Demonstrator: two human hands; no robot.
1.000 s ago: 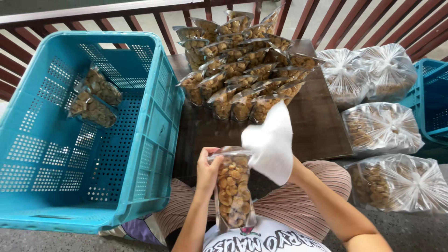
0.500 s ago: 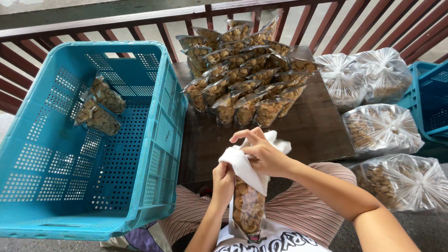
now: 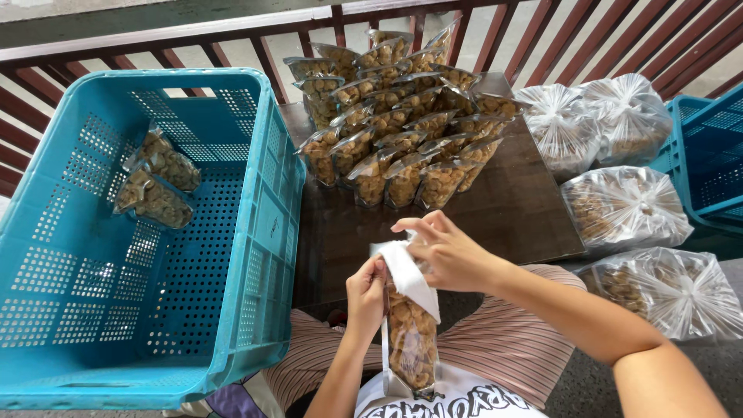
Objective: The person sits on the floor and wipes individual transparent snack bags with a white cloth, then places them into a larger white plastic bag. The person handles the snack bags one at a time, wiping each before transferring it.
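In the head view my left hand (image 3: 366, 290) grips the top edge of a clear pouch of brown snacks (image 3: 411, 344) that hangs over my lap. My right hand (image 3: 445, 251) presses a white cloth (image 3: 406, 272) against the pouch's upper part, just right of the left hand. Both hands are closed on what they hold. The pouch's top is hidden under the cloth.
A dark table (image 3: 340, 232) carries several upright snack pouches (image 3: 395, 116). A blue perforated crate (image 3: 108, 310) at left holds two pouches (image 3: 159, 182). Large tied clear bags (image 3: 623, 205) lie at right beside another blue crate (image 3: 716, 155). A brown railing (image 3: 255, 35) runs behind.
The pouch has dropped from raised in front of me to my lap. My right hand brought the white cloth down onto its top and keeps rubbing there.
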